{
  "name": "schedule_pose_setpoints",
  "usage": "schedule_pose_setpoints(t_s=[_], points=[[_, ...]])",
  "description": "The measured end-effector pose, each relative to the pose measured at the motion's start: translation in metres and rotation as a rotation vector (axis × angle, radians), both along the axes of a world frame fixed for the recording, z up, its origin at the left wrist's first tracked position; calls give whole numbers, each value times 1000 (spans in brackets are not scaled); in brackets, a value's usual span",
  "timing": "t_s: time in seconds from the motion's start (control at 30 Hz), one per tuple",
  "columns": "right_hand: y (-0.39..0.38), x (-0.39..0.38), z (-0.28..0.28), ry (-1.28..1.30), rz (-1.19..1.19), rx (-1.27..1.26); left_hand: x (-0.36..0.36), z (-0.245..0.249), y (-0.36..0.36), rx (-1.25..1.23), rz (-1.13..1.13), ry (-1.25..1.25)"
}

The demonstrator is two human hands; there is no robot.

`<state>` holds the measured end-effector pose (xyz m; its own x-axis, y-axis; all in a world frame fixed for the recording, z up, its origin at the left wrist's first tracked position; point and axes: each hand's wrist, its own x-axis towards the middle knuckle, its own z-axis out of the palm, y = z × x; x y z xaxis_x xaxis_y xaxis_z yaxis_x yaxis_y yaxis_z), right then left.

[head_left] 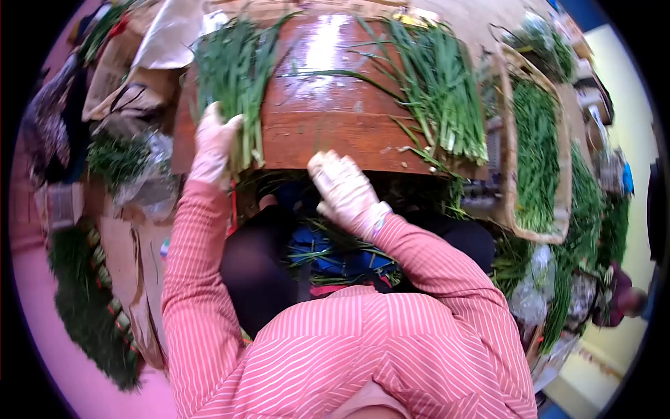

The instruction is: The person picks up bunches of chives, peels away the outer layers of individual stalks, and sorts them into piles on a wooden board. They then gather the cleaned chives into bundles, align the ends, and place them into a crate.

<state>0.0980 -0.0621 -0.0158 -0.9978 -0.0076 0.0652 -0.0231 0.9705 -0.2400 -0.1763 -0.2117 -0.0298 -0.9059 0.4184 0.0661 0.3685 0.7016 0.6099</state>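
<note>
Long green leaves with pale stalk ends, which look like garlic chives, lie in two piles on a brown wooden table. My left hand (215,143), in a pale glove, rests against the near left side of the left chive pile (237,77), thumb apart from the fingers. At the table's front edge is my right hand (345,190), also gloved, its fingers pressed together and curled. Faint green strands show just above its fingertips; what is in them, if anything, is hidden. The right chive pile (443,91) lies beyond it, stalk ends towards me.
The wooden table (314,133) carries wet scraps. To the right stands a long basket (507,146) full of greens. Bundled greens (91,307) lie on the floor at left, near cardboard (125,272). Loose leaves (342,255) cover my lap. Another person (623,297) is at far right.
</note>
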Motion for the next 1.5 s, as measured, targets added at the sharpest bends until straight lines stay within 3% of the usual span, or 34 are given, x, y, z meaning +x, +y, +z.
schedule_pose_setpoints(t_s=[0.03,0.1,0.17,0.23,0.27,0.3,0.4,0.43,0.5,0.57,0.63,0.73,0.83,0.97,1.07,1.17,1.2,1.23,1.3,1.37,1.43,1.5], points=[[-9,12,-3,10,48,-8,5,11,-2,8,14,-78],[-14,35,-1,-326,233,-264,9,14,-4,-117,2,99],[-1,43,27,-104,36,-272,11,13,-9,-118,-24,266],[34,39,40,132,-331,-10,23,28,-7,-104,-7,377],[62,41,35,371,-401,-31,28,33,-5,-67,-13,383],[82,38,39,400,-568,73,32,36,-2,-31,-19,391],[141,34,26,23,-827,139,54,38,20,464,-81,-71],[148,27,25,-165,-886,141,61,36,29,546,-144,-124],[160,21,9,-330,-920,105,96,73,43,535,-107,-593],[155,17,21,-368,-922,81,123,85,56,490,-124,-724],[138,18,34,-450,-934,-141,136,71,59,461,-176,-852],[85,40,51,-218,-669,-532,158,64,65,369,-164,-1069],[48,52,42,-246,-512,-685,174,49,71,354,-86,-1224],[33,49,34,-261,-570,-1402,184,43,66,465,-158,-1334],[33,51,36,-138,-681,-1532,188,49,63,561,-237,-1366],[29,64,22,-260,-704,-1676,187,58,61,655,-172,-1242],[30,71,18,-484,-669,-1526,183,54,60,654,-151,-1236],[34,86,-32,-498,-106,-1026,180,56,59,656,-148,-1234],[22,91,3,-910,-462,-470,175,60,56,595,-140,-1237],[27,86,30,-588,-626,-355,174,56,56,569,-125,-1248],[28,77,35,-155,-590,-589,181,51,58,501,-92,-1229],[20,62,46,16,-445,-408,189,47,62,446,-72,-1213]])
